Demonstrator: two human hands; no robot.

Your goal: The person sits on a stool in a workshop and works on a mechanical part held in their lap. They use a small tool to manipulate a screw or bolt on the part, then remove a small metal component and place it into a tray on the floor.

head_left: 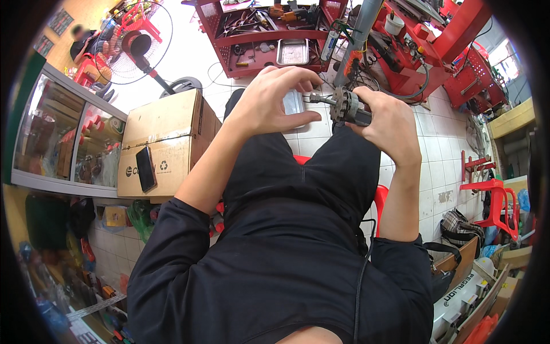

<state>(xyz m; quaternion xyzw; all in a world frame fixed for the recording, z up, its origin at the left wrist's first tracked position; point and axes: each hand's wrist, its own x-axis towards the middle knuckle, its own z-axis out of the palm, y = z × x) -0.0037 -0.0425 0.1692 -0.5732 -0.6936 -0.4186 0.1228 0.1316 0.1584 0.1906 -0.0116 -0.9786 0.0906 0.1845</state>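
Gripping a dark motor armature [350, 107] in the right hand [385, 123], fingers closed around its body, above the lap with the shaft pointing left. Left hand [274, 100] curled loosely, fingertips at the shaft's tip, above a small steel tray [293, 102] on the tiled floor; contents hidden. On the red tool cart [269, 34], another metal tray [293, 51] on the lower shelf, pliers and hand tools above. Beside the left leg, a closed cardboard box [166, 140] carrying a black phone [145, 168].
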